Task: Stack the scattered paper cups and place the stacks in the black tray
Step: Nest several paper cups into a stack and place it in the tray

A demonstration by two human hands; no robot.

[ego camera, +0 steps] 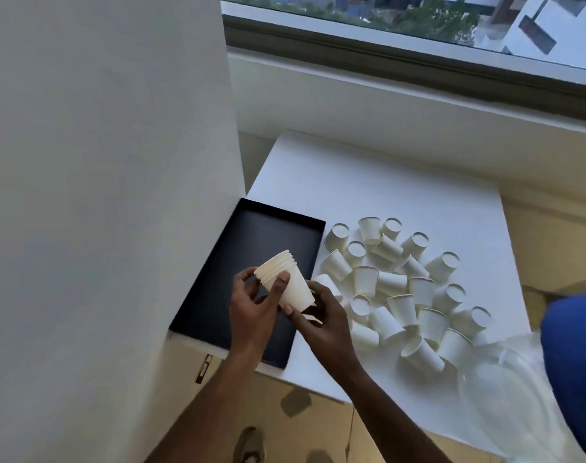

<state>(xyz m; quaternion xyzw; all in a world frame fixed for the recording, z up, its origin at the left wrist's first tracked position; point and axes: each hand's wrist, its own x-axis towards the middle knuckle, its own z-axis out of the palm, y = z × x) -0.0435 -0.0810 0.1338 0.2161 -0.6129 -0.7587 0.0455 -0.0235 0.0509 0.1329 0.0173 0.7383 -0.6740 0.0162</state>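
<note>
A short stack of white paper cups (289, 279) lies tilted in the air over the black tray (218, 295), rims pointing up and left. My left hand (256, 305) grips the stack near its rims, thumb across the side. My right hand (321, 315) holds the stack's bottom end with its fingertips. Several loose white paper cups (408, 289) lie scattered on the white table to the right of the tray, most on their sides. The tray holds nothing that I can see.
The white table (368, 182) stands against a white wall (101, 195) on the left and a window ledge (385, 105) behind. A clear plastic bag (505, 392) lies at the table's right front corner. A blue object (575, 362) juts in at the right edge.
</note>
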